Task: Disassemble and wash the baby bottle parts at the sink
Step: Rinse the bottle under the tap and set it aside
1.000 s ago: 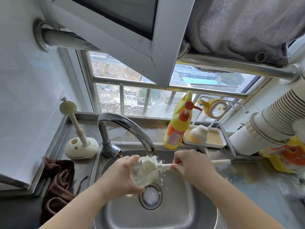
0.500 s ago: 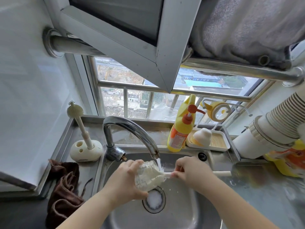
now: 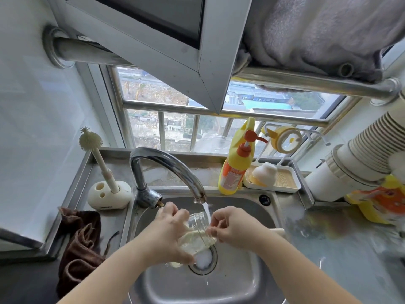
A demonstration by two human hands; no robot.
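Observation:
Over the steel sink [image 3: 241,281], my left hand [image 3: 171,235] grips a clear glass baby bottle [image 3: 198,224] from the left. The bottle is tilted, with its threaded mouth up under the running faucet [image 3: 166,165]. Water falls at the mouth's right edge. My right hand [image 3: 234,227] pinches the handle of a cream bottle brush [image 3: 195,236]. The brush head lies against the bottle's outer side, and the handle's end [image 3: 278,231] pokes out past my right wrist. Foam sits in the drain [image 3: 203,261] below.
A silicone brush [image 3: 91,140] stands in a white holder [image 3: 109,196] left of the faucet, beside a brown cloth [image 3: 81,242]. Behind the sink are a yellow detergent bottle [image 3: 237,170] and a tray [image 3: 287,183] holding a white cap [image 3: 264,175]. Stacked paper cups [image 3: 372,148] lie at right.
The brush head has come out of the bottle and now lies along its outside. The bottle has turned so its empty mouth faces up into the stream.

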